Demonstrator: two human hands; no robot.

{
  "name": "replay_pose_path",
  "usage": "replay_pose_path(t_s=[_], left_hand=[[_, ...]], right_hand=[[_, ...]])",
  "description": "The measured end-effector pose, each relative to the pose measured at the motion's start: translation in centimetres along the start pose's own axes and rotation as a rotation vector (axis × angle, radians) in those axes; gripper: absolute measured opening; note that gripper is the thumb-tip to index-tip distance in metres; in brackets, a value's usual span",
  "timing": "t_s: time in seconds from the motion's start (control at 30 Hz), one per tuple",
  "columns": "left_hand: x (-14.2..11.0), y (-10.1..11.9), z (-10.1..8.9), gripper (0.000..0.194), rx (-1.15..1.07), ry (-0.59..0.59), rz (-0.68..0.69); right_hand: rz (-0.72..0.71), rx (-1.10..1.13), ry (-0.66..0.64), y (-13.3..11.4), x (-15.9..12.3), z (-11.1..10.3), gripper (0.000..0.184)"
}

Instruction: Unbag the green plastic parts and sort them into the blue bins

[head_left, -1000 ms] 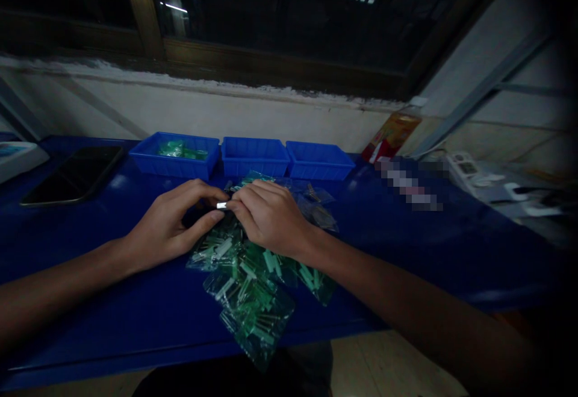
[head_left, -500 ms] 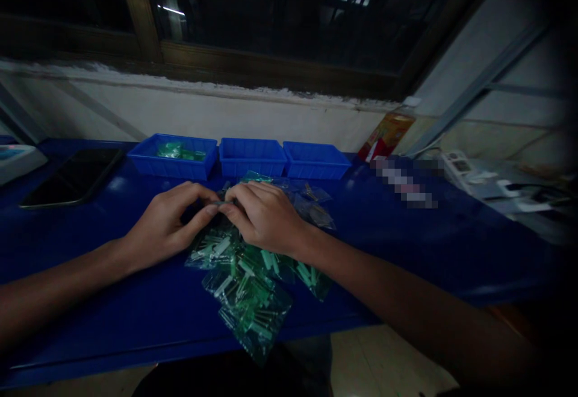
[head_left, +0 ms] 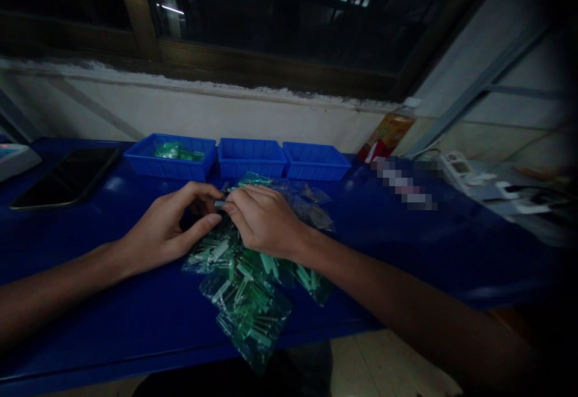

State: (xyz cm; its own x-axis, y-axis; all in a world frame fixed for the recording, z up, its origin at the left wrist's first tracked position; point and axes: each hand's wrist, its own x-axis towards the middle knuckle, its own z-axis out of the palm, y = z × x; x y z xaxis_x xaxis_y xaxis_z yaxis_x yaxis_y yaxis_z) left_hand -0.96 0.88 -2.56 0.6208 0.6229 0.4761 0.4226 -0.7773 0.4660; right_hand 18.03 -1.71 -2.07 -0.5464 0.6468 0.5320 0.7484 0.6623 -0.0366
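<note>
My right hand (head_left: 266,216) pinches a small pale rod-like piece (head_left: 220,203) between thumb and fingers; its kind is too small to make out. Close by on the left, my left hand (head_left: 176,219) has its thumb and forefinger apart, the forefinger tip near the piece. Its other fingers curl partly out of sight. Under both hands lies a pile of clear green plastic bags (head_left: 253,300) with pale plugs and thin metal screws or pins inside. Some bags hang over the table's front edge.
Three blue bins stand along the wall: a left bin (head_left: 169,165) holding green bags, a middle bin (head_left: 251,159) and a right bin (head_left: 316,162). A dark tablet or phone (head_left: 65,177) lies at left beside a white device (head_left: 15,162). An orange packet (head_left: 388,135) leans at the back right.
My left thumb has moved down and away from the small piece, opening the pinch. My right hand keeps its grip on it. The view has shifted slightly.
</note>
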Motion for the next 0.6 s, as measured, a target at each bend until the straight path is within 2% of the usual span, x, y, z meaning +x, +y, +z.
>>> replay_pose_path(t_s=[0.13,0.27,0.4,0.5,0.6], left_hand=[[-0.01,0.17,-0.02,0.018,0.05,-0.005,-0.017],[0.2,0.61,-0.36,0.022,0.058,-0.011,-0.06],[0.41,0.6,-0.44,0.026,0.035,-0.07,-0.086],[0.36,0.29,-0.27,0.024,-0.003,-0.051,-0.11],[0.2,0.07,-0.17,0.029,-0.046,-0.014,-0.092]], right_hand=[[-0.004,0.029,-0.004,-0.02,-0.04,-0.08,0.03],[0.007,0.124,-0.02,-0.12,0.12,-0.45,0.024],[0.0,0.102,-0.024,-0.3,0.12,-0.53,0.019],[0.016,0.062,-0.04,-0.32,0.01,-0.27,0.024],[0.04,0.041,-0.045,-0.16,-0.03,-0.02,0.03]])
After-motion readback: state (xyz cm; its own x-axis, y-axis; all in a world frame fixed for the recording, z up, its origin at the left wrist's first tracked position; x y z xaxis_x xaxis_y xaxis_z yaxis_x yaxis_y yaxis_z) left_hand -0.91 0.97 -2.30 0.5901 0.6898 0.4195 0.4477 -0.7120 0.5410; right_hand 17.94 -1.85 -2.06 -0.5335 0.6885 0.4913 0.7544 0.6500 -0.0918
